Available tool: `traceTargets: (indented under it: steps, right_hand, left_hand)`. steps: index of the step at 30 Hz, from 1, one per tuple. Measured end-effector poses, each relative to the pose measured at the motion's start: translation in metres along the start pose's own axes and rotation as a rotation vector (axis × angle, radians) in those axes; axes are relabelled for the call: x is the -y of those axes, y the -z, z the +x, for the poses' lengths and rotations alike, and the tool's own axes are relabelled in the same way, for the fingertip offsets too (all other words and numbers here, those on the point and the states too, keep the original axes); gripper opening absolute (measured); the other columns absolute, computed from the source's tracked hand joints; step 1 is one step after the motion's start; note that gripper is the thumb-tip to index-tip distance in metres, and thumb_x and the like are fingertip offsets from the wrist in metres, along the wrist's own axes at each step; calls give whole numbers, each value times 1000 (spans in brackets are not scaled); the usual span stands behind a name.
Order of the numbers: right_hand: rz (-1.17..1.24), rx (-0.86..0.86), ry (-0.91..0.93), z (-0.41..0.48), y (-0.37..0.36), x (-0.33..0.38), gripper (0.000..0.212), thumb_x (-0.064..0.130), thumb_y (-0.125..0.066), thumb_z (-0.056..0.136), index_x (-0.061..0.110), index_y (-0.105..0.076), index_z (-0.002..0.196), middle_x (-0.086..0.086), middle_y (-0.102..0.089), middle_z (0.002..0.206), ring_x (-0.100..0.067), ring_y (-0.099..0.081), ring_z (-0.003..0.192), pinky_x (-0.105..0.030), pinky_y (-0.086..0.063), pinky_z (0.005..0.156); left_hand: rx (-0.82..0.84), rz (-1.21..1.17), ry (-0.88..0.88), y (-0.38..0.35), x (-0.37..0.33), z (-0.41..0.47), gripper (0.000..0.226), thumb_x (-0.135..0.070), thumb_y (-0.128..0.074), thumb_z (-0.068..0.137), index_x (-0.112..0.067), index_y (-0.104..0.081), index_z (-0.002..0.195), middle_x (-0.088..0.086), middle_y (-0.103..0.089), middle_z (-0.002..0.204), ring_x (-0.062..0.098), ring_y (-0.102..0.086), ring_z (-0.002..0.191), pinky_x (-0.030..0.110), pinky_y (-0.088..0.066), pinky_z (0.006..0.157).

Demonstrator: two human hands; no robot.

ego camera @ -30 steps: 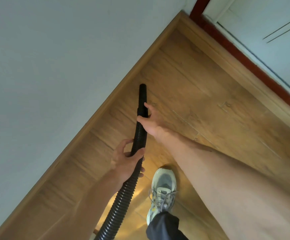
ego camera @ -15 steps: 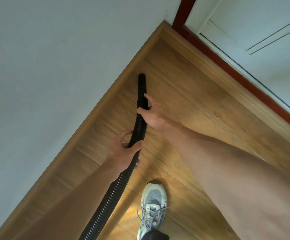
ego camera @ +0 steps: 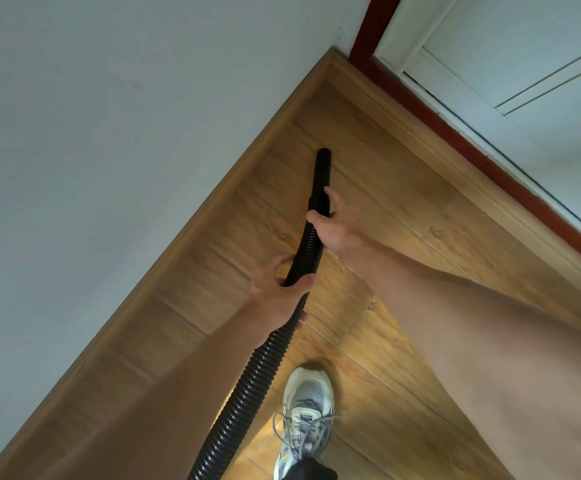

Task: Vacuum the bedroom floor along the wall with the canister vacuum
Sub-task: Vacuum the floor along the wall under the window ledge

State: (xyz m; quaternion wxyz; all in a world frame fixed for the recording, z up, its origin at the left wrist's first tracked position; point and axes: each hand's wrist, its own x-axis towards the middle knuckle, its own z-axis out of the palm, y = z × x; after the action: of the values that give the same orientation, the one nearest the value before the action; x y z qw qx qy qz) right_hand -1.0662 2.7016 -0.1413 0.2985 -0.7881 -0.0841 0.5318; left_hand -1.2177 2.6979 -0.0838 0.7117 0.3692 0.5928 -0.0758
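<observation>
Since half a second back we've swung the nozzle rightward, off the skirting board and nearer the far corner. Our right hand has its grip clamped round the hose just behind the nozzle, left hand clamped on it nearer us. Can't tell if the tip actually touches the floor. Hose runs off the bottom edge, other end out of shot; our shoe has its heel hidden under a dark trouser leg.
</observation>
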Motion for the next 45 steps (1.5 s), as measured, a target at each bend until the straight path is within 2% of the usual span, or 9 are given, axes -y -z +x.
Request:
traceTargets:
  steps: [3, 8, 14, 18, 22, 27, 33, 39, 45]
  right_hand:
    - [-65, 67, 44, -1, -24, 12, 69, 20, -60, 97, 33, -28, 156, -5, -54, 139, -19, -63, 105, -29, -58, 80]
    - [-86, 106, 67, -12, -75, 20, 72, 21, -63, 95, 33, -27, 156, -4, -50, 146, -24, -60, 117, -42, -56, 95]
    - [-93, 129, 57, -42, -97, -2, 70, 16, -61, 96, 26, -27, 157, -2, -41, 154, -21, -48, 133, -35, -44, 109]
    - [-44, 142, 25, -68, -103, -25, 69, 15, -62, 97, 27, -29, 156, -1, -42, 153, -22, -51, 130, -37, -47, 107]
    - [-61, 157, -19, -94, -111, -50, 69, 17, -63, 96, 31, -30, 155, -6, -55, 140, -24, -60, 118, -32, -53, 94]
    - [-29, 117, -69, -119, -136, -77, 71, 15, -64, 94, 33, -31, 154, -9, -62, 130, -23, -65, 110, -28, -54, 88]
    - [27, 144, -55, -141, -193, -87, 71, 12, -64, 95, 31, -30, 155, -9, -56, 139, -25, -59, 122, -38, -52, 102]
    - [-18, 199, -52, -159, -231, -89, 71, 14, -63, 97, 31, -27, 156, -6, -52, 145, -25, -57, 127, -38, -52, 102]
    - [-27, 139, -72, -162, -214, -102, 70, 17, -63, 96, 34, -29, 155, -5, -55, 142, -25, -58, 124, -39, -52, 103]
  left_hand:
    - [-41, -39, 17, 19, 5, -2, 45, -26, -73, 88, -33, -53, 127, 15, -72, 95, 25, -65, 58, 39, -59, 58]
    - [-120, -94, 54, 56, 17, -11, 47, -26, -73, 88, -33, -52, 129, 18, -70, 94, 24, -64, 51, 36, -56, 52]
    - [-117, -99, 116, 71, 34, -43, 41, -21, -71, 90, -30, -52, 125, 24, -69, 101, 22, -62, 47, 31, -54, 44]
    - [-123, -95, 141, 70, 59, -62, 35, -18, -71, 90, -28, -54, 119, 29, -67, 103, 27, -61, 48, 36, -55, 46]
    - [-144, -75, 157, 71, 88, -82, 31, -17, -71, 90, -30, -55, 112, 32, -66, 101, 29, -61, 49, 39, -57, 48]
    - [-152, -63, 181, 89, 120, -101, 37, -23, -74, 87, -33, -55, 117, 25, -69, 94, 30, -64, 53, 44, -60, 54]
    - [-210, -51, 200, 135, 146, -121, 37, -23, -75, 86, -34, -56, 116, 21, -71, 93, 29, -65, 54, 44, -61, 55]
    - [-250, -53, 228, 166, 159, -141, 39, -21, -73, 88, -29, -54, 121, 23, -71, 95, 29, -64, 54, 37, -58, 49]
    - [-177, -40, 219, 150, 162, -140, 43, -22, -77, 85, -33, -53, 120, 18, -71, 94, 30, -67, 56, 39, -60, 53]
